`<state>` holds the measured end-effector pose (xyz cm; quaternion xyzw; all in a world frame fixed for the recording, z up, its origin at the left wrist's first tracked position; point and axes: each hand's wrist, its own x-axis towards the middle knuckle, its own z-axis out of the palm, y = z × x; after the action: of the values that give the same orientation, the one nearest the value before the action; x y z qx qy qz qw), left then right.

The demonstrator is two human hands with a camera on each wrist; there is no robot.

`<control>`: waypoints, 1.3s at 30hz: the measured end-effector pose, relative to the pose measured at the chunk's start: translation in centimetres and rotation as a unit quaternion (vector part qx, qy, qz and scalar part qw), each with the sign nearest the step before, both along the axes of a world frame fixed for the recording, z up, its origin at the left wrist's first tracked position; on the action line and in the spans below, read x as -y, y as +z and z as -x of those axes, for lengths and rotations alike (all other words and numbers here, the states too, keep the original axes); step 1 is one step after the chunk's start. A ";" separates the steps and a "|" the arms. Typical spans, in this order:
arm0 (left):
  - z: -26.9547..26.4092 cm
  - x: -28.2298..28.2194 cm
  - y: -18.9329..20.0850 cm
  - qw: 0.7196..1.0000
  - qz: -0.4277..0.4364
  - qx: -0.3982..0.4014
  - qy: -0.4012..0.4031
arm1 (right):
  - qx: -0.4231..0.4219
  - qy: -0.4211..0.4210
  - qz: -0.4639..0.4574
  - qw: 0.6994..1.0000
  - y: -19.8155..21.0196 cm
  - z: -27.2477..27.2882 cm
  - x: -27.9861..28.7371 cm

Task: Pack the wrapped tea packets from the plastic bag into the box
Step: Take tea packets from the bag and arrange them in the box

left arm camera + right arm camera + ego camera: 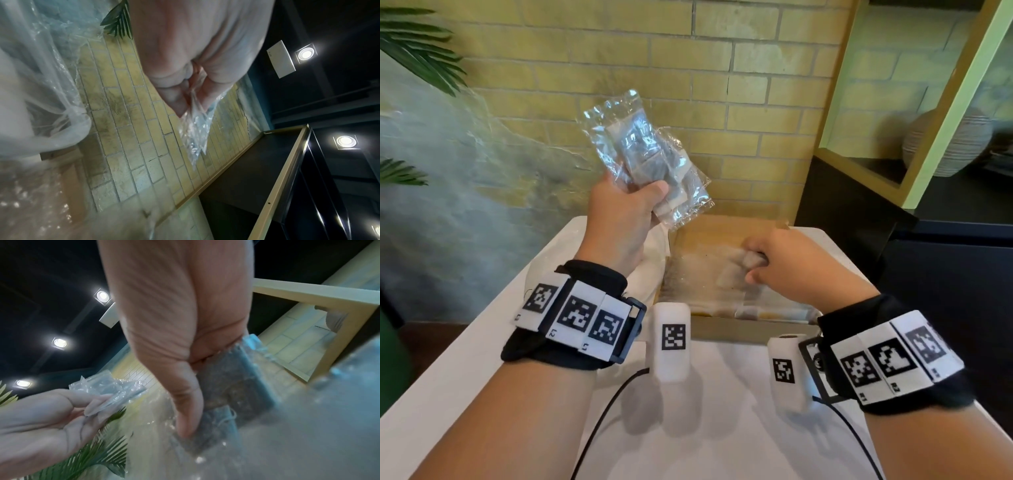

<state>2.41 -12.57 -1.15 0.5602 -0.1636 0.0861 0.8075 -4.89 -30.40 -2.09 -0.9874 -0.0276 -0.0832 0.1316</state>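
My left hand (619, 212) is raised above the table and grips a bunch of clear-wrapped tea packets (647, 154), which fan upward against the brick wall. The same packets (193, 134) hang from its fingers in the left wrist view. My right hand (784, 263) is down inside the open cardboard box (726, 330) and pinches a wrapped tea packet (236, 391) between thumb and fingers. More wrapped packets (709, 284) lie in the box. The white plastic bag (650, 270) sits just left of the box, partly behind my left wrist.
The box stands at the far end of a white table (465, 370). A yellow brick wall (722, 85) is close behind it. A dark cabinet with a pale frame (914, 137) stands at the right. Palm leaves (417, 51) hang at the left. Cables (602, 411) cross the table near me.
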 end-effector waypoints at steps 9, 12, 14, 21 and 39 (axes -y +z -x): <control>0.6 -0.3 0.4 1.000 -0.011 0.005 0.008 | -0.046 -0.035 0.011 0.998 0.2 0.2 -0.2; 0.6 -0.2 0.5 1.000 -0.023 0.006 0.013 | -0.014 -0.066 -0.064 0.996 0.6 0.5 0.3; 0.6 -0.2 0.5 1.000 -0.027 0.004 0.015 | 0.063 -0.074 -0.116 0.988 0.9 0.5 0.6; 0.6 -0.2 0.3 0.999 -0.045 -0.006 0.006 | 0.073 -0.049 -0.031 0.996 -0.1 -0.6 0.0; 0.9 0.0 0.5 0.999 -0.046 -0.019 0.005 | 0.192 -0.057 -0.072 0.977 0.2 -0.5 -0.2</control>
<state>1.47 -12.58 -0.64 0.5989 -0.1495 0.0721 0.7834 -4.39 -30.19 -1.87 -0.9410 0.0097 -0.2800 0.1898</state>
